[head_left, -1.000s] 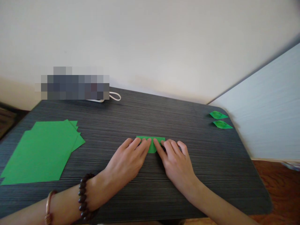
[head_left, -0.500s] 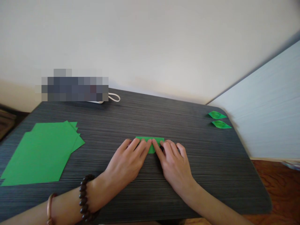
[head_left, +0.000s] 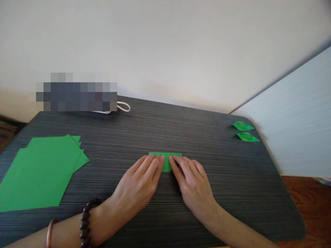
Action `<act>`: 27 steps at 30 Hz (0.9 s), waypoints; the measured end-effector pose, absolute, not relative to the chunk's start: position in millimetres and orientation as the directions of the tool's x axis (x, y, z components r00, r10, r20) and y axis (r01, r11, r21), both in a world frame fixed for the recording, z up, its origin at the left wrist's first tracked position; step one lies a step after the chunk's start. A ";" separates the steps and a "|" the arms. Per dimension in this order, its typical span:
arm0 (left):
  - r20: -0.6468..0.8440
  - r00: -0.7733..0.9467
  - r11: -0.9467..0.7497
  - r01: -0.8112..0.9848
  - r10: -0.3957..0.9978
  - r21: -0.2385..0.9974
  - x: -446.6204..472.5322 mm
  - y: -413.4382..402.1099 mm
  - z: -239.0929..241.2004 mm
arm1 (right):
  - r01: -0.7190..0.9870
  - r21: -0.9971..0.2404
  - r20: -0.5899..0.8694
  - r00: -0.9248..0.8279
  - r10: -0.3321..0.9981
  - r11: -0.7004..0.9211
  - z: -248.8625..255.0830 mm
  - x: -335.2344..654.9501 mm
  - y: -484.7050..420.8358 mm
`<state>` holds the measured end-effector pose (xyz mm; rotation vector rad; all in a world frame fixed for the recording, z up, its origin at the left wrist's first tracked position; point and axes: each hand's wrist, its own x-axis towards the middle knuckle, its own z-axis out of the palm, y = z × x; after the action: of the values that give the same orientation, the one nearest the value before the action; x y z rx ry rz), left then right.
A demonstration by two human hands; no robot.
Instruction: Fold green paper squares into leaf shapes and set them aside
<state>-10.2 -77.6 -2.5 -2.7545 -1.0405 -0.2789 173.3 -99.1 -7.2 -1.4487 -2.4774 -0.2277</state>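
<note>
A small folded strip of green paper lies flat on the dark table in front of me. My left hand presses its fingertips on the left half, fingers close together and thumb hidden underneath. On the right half, my right hand holds the paper down with curled fingers. Between the two index fingers the middle of the strip shows, and its long top edge is visible above the fingertips.
A stack of green paper sheets lies at the left. Two folded green paper boats sit at the far right. A blurred-out object with a white loop stands at the back left, near the wall.
My index fingertips have slid apart along the strip, left one leftward and right one slightly rightward, baring more of its middle. The view has shifted a little.
</note>
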 end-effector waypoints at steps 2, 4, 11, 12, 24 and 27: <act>0.250 0.741 -0.739 0.662 0.623 -0.121 -9.3 -78.7 -1.8 | 0.860 0.012 0.302 -0.490 0.818 0.511 -6.7 172.6 -98.5; 0.257 0.745 -0.738 0.659 0.616 -0.144 -8.2 -79.8 -0.7 | 0.857 0.032 0.301 -0.499 0.812 0.515 -6.4 171.2 -97.7; 0.250 0.741 -0.728 0.667 0.624 -0.160 -7.5 -80.3 2.7 | 0.865 0.047 0.286 -0.490 0.823 0.499 -6.4 169.2 -97.1; 0.246 0.741 -0.730 0.667 0.625 -0.153 -8.0 -80.2 2.1 | 0.869 0.032 0.286 -0.481 0.829 0.493 -6.6 169.6 -97.4; 0.170 0.744 -0.732 0.667 0.646 -0.141 -8.5 -77.8 3.4 | 0.859 0.041 0.231 -0.506 0.831 0.511 -4.6 169.4 -91.9; 0.180 0.744 -0.739 0.665 0.643 -0.111 -12.0 -73.6 2.8 | 0.852 0.026 0.240 -0.513 0.824 0.523 -5.8 170.9 -91.2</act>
<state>-12.0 -73.6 2.8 -2.7750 -1.0488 -0.1937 170.9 -91.2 -5.8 -1.4285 -2.5638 -0.2078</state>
